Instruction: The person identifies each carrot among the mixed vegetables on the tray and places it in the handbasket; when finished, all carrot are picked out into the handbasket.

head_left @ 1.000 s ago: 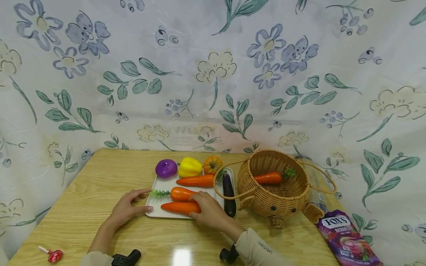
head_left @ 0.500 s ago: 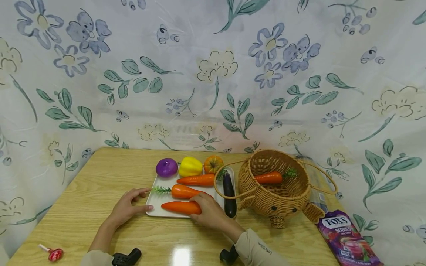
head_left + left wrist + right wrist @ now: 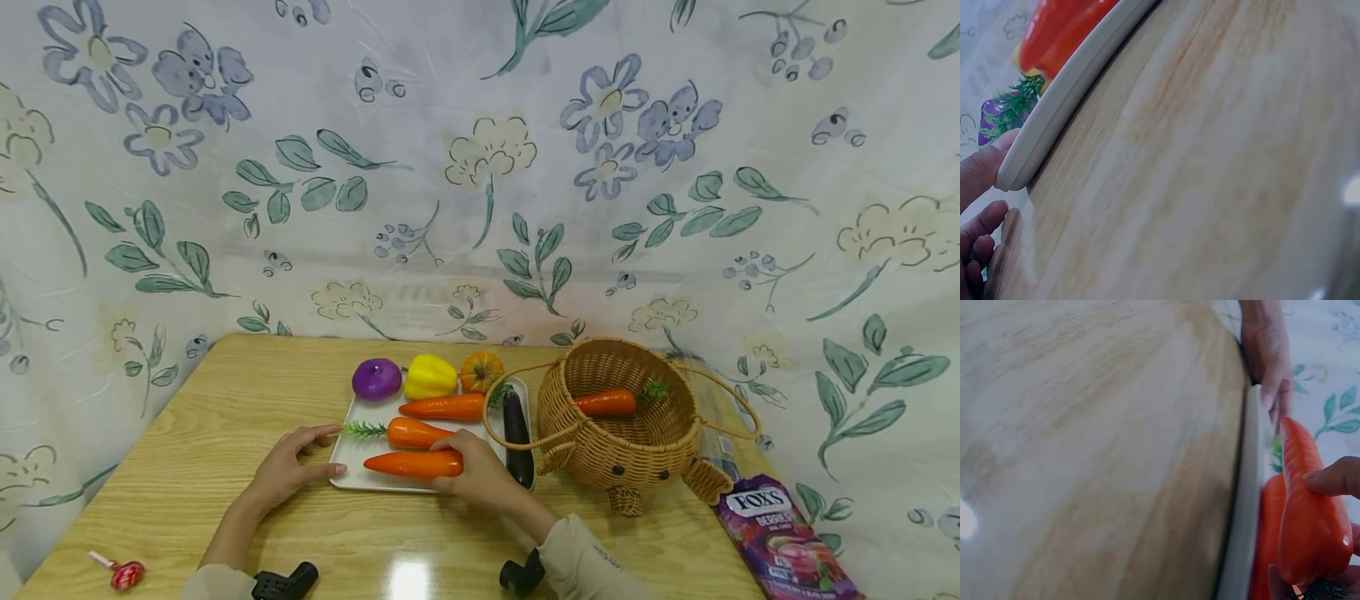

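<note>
A carrot (image 3: 412, 465) lies over the front of the white tray (image 3: 351, 477), its pointed end to the left. My right hand (image 3: 483, 475) pinches its thick end. In the right wrist view, the thumb presses on that carrot's side (image 3: 1300, 512) and other fingers reach beneath it. Behind it, a second carrot (image 3: 411, 432) with a green top lies on the tray, its right end partly hidden by the hand. My left hand (image 3: 288, 467) touches the tray's left edge with thumb and fingertips, fingers loosely bent. Whether the front carrot is clear of the tray I cannot tell.
Another carrot (image 3: 442, 407) and an eggplant (image 3: 517, 433) share the tray with a purple onion (image 3: 377, 379), yellow pepper (image 3: 430, 377) and small pumpkin (image 3: 482, 372). A wicker basket (image 3: 570, 454) holding a carrot (image 3: 607, 402) stands right. Candy bag (image 3: 780, 533) and lollipop (image 3: 126, 575) lie nearby.
My right fingers have slid off the second carrot and close on the front one's thick end. The front carrot has shifted slightly right and up. My left hand stays put.
</note>
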A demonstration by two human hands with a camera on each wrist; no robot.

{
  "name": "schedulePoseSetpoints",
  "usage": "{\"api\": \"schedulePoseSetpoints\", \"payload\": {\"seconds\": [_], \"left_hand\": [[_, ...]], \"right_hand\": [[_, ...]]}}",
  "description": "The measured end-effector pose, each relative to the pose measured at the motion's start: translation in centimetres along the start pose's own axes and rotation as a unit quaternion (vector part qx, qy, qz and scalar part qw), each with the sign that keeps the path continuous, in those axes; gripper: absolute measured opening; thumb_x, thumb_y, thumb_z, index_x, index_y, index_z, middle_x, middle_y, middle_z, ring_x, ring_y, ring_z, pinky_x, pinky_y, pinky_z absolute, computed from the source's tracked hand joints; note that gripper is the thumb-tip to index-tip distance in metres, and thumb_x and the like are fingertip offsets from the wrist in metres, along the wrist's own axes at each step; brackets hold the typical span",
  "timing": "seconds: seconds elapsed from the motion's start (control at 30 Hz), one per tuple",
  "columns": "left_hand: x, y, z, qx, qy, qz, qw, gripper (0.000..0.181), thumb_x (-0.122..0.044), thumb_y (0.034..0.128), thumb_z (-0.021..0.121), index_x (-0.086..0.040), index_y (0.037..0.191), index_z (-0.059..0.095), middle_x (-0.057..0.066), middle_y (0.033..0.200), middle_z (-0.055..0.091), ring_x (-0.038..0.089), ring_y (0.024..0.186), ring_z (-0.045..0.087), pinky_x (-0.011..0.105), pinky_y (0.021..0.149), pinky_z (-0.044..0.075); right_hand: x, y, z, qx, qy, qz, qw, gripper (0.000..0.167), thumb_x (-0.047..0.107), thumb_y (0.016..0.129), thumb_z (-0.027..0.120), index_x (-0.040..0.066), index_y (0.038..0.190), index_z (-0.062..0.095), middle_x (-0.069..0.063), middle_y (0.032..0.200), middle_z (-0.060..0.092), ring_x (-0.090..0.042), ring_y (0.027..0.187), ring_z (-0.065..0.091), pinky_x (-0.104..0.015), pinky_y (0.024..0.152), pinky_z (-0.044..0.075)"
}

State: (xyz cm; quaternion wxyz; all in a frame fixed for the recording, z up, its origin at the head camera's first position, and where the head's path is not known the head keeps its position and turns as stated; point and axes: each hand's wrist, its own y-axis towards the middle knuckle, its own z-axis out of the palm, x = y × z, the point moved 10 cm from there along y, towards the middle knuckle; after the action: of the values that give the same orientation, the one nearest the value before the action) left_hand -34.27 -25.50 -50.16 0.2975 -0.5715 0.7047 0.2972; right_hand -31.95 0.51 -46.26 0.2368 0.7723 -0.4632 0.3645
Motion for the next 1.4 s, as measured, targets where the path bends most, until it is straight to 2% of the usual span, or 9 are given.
{"api": "schedulePoseSetpoints", "payload": {"seconds": [0.13, 0.3, 0.57, 0.93, 1.23, 1.4], "left_hand": [[0.0, 0.1, 0.0, -0.001, 0.001, 0.003, 1.0, 0.062, -0.032, 0.0806, 0.082, -0.012, 0.135, 0.061, 0.008, 0.116, 0.062, 0.023, 0.101, 0.047, 0.036, 0.083, 0.039], [0.0, 0.1, 0.0, -0.002, 0.003, 0.005, 1.0, 0.062, -0.032, 0.0804, 0.082, -0.013, 0.135, 0.061, 0.008, 0.114, 0.062, 0.022, 0.1, 0.046, 0.035, 0.081, 0.039], [-0.1, 0.1, 0.0, -0.002, 0.002, 0.008, 1.0, 0.061, -0.032, 0.0806, 0.081, -0.012, 0.135, 0.061, 0.008, 0.114, 0.062, 0.022, 0.099, 0.046, 0.035, 0.08, 0.038], [0.0, 0.2, 0.0, -0.001, 0.005, 0.006, 1.0, 0.062, -0.032, 0.0807, 0.082, -0.011, 0.135, 0.061, 0.009, 0.114, 0.062, 0.022, 0.099, 0.046, 0.037, 0.082, 0.039], [0.0, 0.2, 0.0, 0.003, 0.002, 0.002, 1.0, 0.062, -0.031, 0.0811, 0.081, -0.011, 0.136, 0.06, 0.01, 0.115, 0.062, 0.023, 0.1, 0.046, 0.037, 0.082, 0.038], [0.0, 0.1, 0.1, 0.003, 0.003, 0.0, 1.0, 0.062, -0.031, 0.0811, 0.081, -0.011, 0.136, 0.06, 0.01, 0.116, 0.062, 0.023, 0.1, 0.046, 0.037, 0.082, 0.038]], "right_hand": [[0.8, -0.3, -1.0, -0.002, 0.002, -0.01, 0.9999, 0.036, 0.026, 0.082, 0.081, 0.015, 0.115, 0.069, 0.002, 0.126, 0.066, -0.012, 0.111, 0.057, -0.032, 0.097, 0.043], [1.8, -1.0, -2.2, 0.0, 0.01, -0.02, 0.9998, 0.039, 0.022, 0.083, 0.079, 0.018, 0.12, 0.068, 0.004, 0.124, 0.064, -0.011, 0.105, 0.056, -0.03, 0.093, 0.044], [3.2, -1.6, -3.9, -0.009, 0.003, -0.042, 0.9991, 0.04, 0.012, 0.081, 0.078, 0.01, 0.12, 0.066, -0.006, 0.118, 0.062, -0.018, 0.1, 0.052, -0.029, 0.085, 0.043], [4.0, -1.8, -4.7, -0.012, 0.001, -0.048, 0.9988, 0.042, 0.015, 0.081, 0.079, 0.011, 0.121, 0.066, -0.004, 0.121, 0.062, -0.019, 0.102, 0.051, -0.032, 0.085, 0.042], [4.9, -1.9, -6.0, -0.025, 0.013, -0.081, 0.9963, 0.037, 0.013, 0.08, 0.077, 0.012, 0.116, 0.068, -0.004, 0.123, 0.063, -0.016, 0.096, 0.051, -0.029, 0.082, 0.043], [5.0, -1.9, -6.9, -0.021, 0.026, -0.073, 0.9968, 0.037, 0.012, 0.081, 0.076, 0.011, 0.117, 0.067, -0.007, 0.127, 0.062, -0.019, 0.101, 0.054, -0.031, 0.085, 0.045]]}}
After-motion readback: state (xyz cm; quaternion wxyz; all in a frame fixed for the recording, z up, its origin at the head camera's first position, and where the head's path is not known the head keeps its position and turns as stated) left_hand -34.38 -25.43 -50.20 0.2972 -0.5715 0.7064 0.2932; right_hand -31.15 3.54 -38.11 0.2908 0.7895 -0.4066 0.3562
